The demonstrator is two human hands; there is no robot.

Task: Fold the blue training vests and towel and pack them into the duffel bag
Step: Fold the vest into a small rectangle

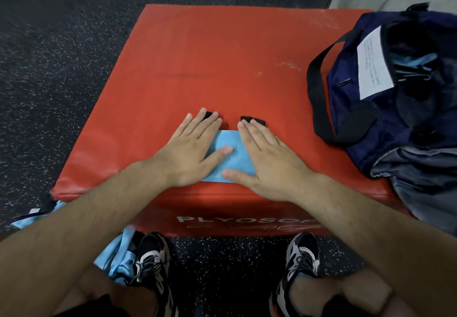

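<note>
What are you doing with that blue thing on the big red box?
A person is folding a blue training vest on the red box. The left hand and the right hand lie flat on it, pressing it into a small bundle. The navy duffel bag sits open on the box's right side, with something light blue inside. More blue cloth lies crumpled on the floor by the left shoe.

Both forearms (99, 213) are bare; black fabric shorts (103, 305) show at the left thigh, and black-and-white lace-up trainers (153, 260) carry what may be orange trim.
</note>
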